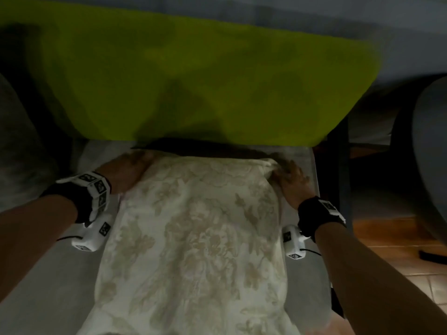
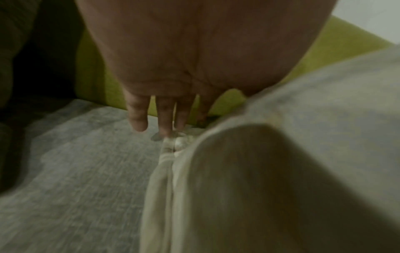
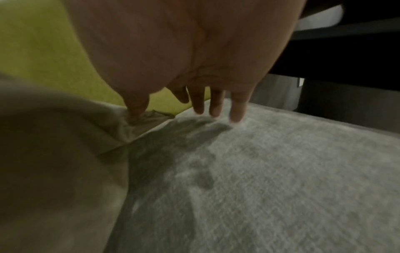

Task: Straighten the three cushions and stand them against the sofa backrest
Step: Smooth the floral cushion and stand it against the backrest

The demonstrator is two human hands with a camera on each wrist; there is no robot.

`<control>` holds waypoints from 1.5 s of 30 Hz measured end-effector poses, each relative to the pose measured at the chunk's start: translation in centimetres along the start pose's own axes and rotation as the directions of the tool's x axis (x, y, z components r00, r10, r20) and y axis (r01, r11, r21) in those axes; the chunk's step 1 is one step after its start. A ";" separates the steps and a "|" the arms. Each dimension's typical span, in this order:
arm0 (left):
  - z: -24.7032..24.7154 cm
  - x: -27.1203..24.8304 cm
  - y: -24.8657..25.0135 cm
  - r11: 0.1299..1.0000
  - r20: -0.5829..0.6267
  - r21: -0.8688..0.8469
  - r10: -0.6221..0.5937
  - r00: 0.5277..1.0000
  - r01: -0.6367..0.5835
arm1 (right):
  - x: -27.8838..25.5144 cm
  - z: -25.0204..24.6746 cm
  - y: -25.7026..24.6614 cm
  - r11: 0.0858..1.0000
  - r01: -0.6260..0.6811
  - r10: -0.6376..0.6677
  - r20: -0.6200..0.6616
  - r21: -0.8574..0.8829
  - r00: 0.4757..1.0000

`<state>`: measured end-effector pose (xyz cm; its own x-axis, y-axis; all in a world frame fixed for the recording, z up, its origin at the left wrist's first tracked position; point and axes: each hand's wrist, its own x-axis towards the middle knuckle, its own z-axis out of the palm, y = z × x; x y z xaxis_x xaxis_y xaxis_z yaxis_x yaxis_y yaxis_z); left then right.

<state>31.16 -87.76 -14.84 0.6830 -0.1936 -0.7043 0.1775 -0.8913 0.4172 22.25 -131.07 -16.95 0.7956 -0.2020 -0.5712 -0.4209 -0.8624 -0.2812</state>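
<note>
Spanning the top of the head view, the green backrest (image 1: 193, 76) rises behind the grey seat (image 1: 48, 274); this is where cushions must end up standing. Cushion (image 1: 193, 238), cream with a pale floral pattern: lies flat on the seat, long axis running toward the backrest, far edge just short of it. Only this one of the three is clearly visible, so overall progress cannot be judged. Left hand (image 1: 125, 170): at the far left corner, fingers (image 2: 138, 113) reaching down straight beside the seam, tips touching fabric; whether they pinch it cannot be told. Right hand (image 1: 290, 180): at the far right corner, thumb pressing the bunched corner tab (image 3: 149, 116) while the other fingers (image 3: 238, 109) spread over the seat. Step in hand, as judged: taking hold of both far corners. Next move likely calls for a firmer pinch at each corner, then lifting that edge up and tipping the cushion upright against the backrest, evenly on both sides to avoid a slump.
</note>
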 end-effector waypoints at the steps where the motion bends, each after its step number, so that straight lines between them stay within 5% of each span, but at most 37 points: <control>1: -0.2 1.8 -1.7 0.999 -0.085 0.010 0.040 0.996 -0.040 | -0.2 -0.4 0.1 0.993 -0.024 0.024 0.006 0.116 1.000; 3: -1.4 0.7 -0.3 1.000 -0.221 0.010 -0.003 0.975 0.005 | -0.5 -0.7 0.6 0.875 -0.107 0.101 0.038 0.472 0.994; 5: -1.8 -0.1 0.2 0.996 -0.214 -0.022 -0.087 0.973 0.084 | -0.6 -0.8 0.7 0.693 -0.133 0.122 0.067 0.708 0.990; 8: -2.2 -0.6 -0.8 0.986 -0.207 -0.086 -0.158 0.965 0.143 | -0.8 -2.2 1.5 0.571 -0.065 0.148 -0.025 0.819 0.989; 13: -2.2 -1.8 -1.6 0.857 -0.412 -0.513 -0.300 0.860 0.053 | -0.7 -5.3 3.0 0.864 0.054 0.079 -0.241 0.500 0.967; 15: -1.2 -2.5 -1.8 0.840 -0.450 -0.541 -0.324 0.832 0.034 | -1.3 -5.7 2.2 0.928 0.079 0.031 -0.286 0.365 0.958; 19: 1.6 -5.5 -2.0 0.588 -0.256 -0.808 -0.405 0.878 0.036 | -4.6 -4.0 1.9 0.900 0.053 0.126 -0.375 0.432 0.918; 22: 4.4 -9.0 -3.6 0.611 -0.076 -0.773 -0.358 0.931 0.172 | -8.2 0.1 3.0 0.784 -0.023 0.174 -0.185 0.620 0.967; 25: 8.2 -11.7 -5.4 0.653 0.079 -0.709 -0.300 0.951 0.265 | -12.3 4.9 2.5 0.580 -0.213 0.088 0.199 0.787 0.976; 28: 11.0 -11.9 -6.5 0.696 0.042 -0.697 -0.200 0.979 0.172 | -14.9 7.8 1.4 0.462 -0.283 0.007 0.316 0.840 0.949; 31: 10.6 -12.9 -4.0 0.729 -0.044 -0.677 -0.173 0.984 0.097 | -15.7 6.5 0.9 0.462 -0.247 0.056 0.249 0.852 0.967; 35: 8.0 -15.1 2.0 0.832 -0.249 -0.551 -0.088 0.965 -0.066 | -16.0 0.9 0.5 0.518 -0.055 -0.040 0.089 0.853 0.995; 40: 4.6 -14.1 8.7 0.686 -0.349 -0.667 0.056 0.935 -0.291 | -13.2 -6.2 0.8 0.525 0.210 -0.071 -0.203 0.825 0.977; 45: 2.6 -10.4 11.2 0.676 -0.377 -0.572 0.286 0.881 -0.464 | -9.8 -9.7 2.0 0.514 0.327 -0.062 -0.346 0.793 0.936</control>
<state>24.19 -96.74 -4.33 0.9194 -0.2710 -0.2851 0.2087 -0.2782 0.9376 17.79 -135.35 -4.44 0.9215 -0.2964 -0.2509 -0.3021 -0.1414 -0.9427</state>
